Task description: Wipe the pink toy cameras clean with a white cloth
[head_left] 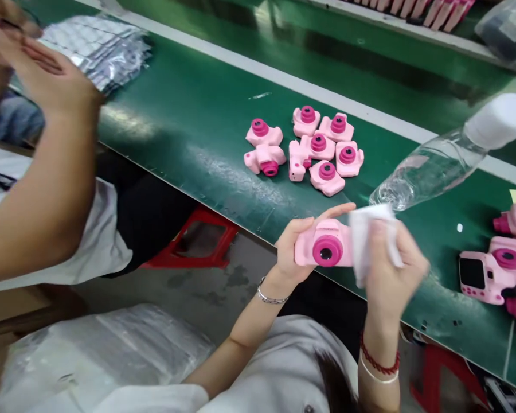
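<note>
Bench with a glossy green top and a white strip along its far side (184,100) carries everything here, its front edge slanting towards the near right corner. Towards its left end lies a stack of clear plastic packets with a pale checked pattern (97,46), beside a co-worker's bare forearm (51,166). A large clear plastic bottle with a white cap (434,172) appears to stand between the middle and the far edge. Left of it, mid-bench, sit eight pale pink toy cameras with deep pink lens rings (318,146), loosely bunched; more, partly cut off by the view, cluster at the right end (513,261), one showing its dark screen.

At the front edge, the left hand (290,249) grips one end of a single pale pink camera with a deep pink round lens (327,249), held above the bench, lens facing up. The right hand (393,267) pinches a folded white cloth or tissue (361,252) against the other end.

Wiping seems under way on this one camera: its lens side lies exposed, while the covered end is hidden. Which of the two clusters is finished, if either, cannot be told.
</note>
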Action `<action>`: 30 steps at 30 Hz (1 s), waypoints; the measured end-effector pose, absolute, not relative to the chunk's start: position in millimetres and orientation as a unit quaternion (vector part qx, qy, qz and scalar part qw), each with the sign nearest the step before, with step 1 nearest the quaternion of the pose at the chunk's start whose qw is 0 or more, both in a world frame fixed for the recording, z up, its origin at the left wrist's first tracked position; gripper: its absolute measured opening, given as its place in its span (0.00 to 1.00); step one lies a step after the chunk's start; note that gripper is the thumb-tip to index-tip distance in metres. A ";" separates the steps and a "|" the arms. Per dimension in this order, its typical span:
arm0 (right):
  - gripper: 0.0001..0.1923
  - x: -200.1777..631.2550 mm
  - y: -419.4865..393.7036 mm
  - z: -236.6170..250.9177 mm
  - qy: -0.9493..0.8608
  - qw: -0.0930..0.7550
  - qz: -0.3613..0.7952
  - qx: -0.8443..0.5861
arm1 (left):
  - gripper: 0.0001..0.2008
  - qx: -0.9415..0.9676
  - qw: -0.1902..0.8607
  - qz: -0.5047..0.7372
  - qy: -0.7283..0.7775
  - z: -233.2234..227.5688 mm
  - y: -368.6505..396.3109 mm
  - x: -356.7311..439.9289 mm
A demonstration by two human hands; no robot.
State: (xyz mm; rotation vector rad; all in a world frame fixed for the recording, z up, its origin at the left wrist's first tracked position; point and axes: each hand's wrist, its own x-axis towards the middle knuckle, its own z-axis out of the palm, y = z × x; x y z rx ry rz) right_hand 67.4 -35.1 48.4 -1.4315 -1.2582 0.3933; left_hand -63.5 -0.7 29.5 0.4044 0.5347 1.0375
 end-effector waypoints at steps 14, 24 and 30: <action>0.07 58.7 -48.7 32.3 -0.672 0.493 -0.026 -0.551 | 0.25 0.268 0.661 0.594 0.373 27.0 -5.2 -26.0; 0.12 71.0 -53.1 5.8 -0.483 0.567 0.207 -0.634 | 0.33 -0.144 0.815 0.473 0.303 66.1 30.1 -55.6; 0.14 47.4 -37.5 25.1 -0.421 0.637 0.248 -0.597 | 0.31 -0.146 0.800 0.515 0.271 74.0 23.7 -75.1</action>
